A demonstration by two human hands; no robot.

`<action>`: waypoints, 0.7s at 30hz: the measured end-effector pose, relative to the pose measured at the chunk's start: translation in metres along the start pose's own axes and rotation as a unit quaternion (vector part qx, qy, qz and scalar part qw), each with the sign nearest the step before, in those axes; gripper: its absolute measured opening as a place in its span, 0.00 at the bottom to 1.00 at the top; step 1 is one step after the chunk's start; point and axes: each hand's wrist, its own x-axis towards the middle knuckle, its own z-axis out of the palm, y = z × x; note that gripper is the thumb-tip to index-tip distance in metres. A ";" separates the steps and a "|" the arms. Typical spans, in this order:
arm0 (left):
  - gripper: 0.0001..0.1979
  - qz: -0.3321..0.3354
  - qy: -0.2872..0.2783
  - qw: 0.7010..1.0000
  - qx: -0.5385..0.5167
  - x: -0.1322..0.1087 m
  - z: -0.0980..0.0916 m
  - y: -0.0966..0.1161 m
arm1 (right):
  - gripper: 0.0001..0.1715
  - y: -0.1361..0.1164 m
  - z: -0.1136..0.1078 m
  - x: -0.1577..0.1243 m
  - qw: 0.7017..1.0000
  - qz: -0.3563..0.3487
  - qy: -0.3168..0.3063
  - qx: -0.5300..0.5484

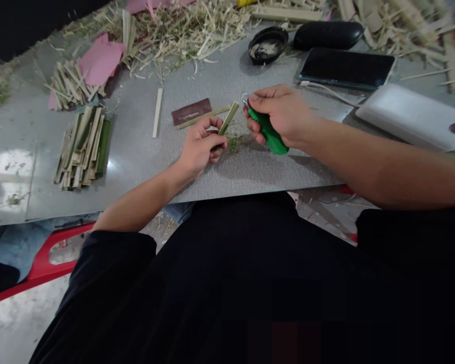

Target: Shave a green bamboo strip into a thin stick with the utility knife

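My left hand (pixel 202 144) is closed round a short green bamboo strip (pixel 229 118), its upper end slanting up to the right. Just across from it, my right hand (pixel 278 114) grips a green-handled tool (pixel 270 135) with a small metal head (pixel 244 98). The metal head is close to the strip's tip but apart from it; its exact shape is too small to tell. Fine green shavings (pixel 234 143) lie on the table under the strip. Behind my left hand are a brown sandpaper piece (pixel 191 111) and another thin bamboo strip (pixel 185 123).
To the left lie a stack of bamboo strips (pixel 84 151) and a bundle of pale strips (pixel 66 86) with pink paper (pixel 102 59). Shavings (pixel 197 25) heap at the back. A black dish (pixel 267 46), black case (pixel 328 35), phone (pixel 347 68) and white power bank (pixel 413 116) sit right.
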 end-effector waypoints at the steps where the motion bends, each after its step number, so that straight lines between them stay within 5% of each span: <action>1: 0.16 0.000 -0.001 1.000 -0.004 0.000 0.000 0.000 | 0.34 -0.001 0.001 -0.002 1.000 -0.006 -0.003 0.000; 8: 0.25 0.032 -0.053 0.998 -0.029 -0.001 -0.004 -0.002 | 0.30 -0.007 0.020 -0.016 0.995 0.042 -0.087 -0.031; 21: 0.30 0.044 -0.050 0.998 -0.015 -0.001 -0.005 -0.007 | 0.27 0.007 0.021 -0.016 0.981 0.104 -0.163 -0.033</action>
